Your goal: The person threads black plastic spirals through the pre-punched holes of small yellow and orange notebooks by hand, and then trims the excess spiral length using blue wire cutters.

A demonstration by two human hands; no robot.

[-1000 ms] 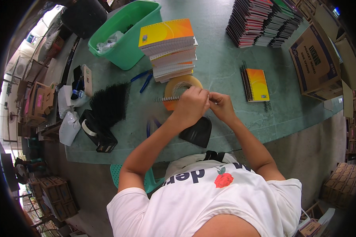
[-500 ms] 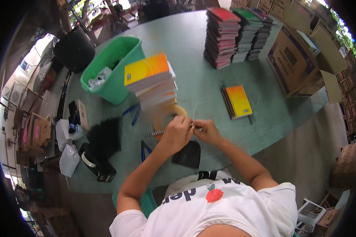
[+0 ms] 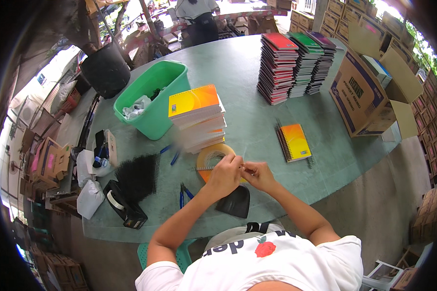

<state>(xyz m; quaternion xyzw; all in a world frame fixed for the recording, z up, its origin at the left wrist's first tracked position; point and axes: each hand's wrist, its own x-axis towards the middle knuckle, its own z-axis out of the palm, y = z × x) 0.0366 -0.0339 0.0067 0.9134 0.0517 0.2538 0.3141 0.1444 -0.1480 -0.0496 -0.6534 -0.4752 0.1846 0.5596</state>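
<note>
Centrally, from where I stand: left hand [image 3: 226, 174] curled upon an orange notebook [image 3: 205, 175], its coil [image 3: 203, 168] projecting past the fingers, just nearside of the tape roll [image 3: 202, 156]. Right hand [image 3: 258, 175] meets it, fingertips bunched; whether they grip anything, I cannot tell. Beyond the tape roll, a notebook stack [image 3: 199, 119]; rightward, a yellow-orange notebook [image 3: 295, 142]; leftward, black coils [image 3: 138, 177].
</note>
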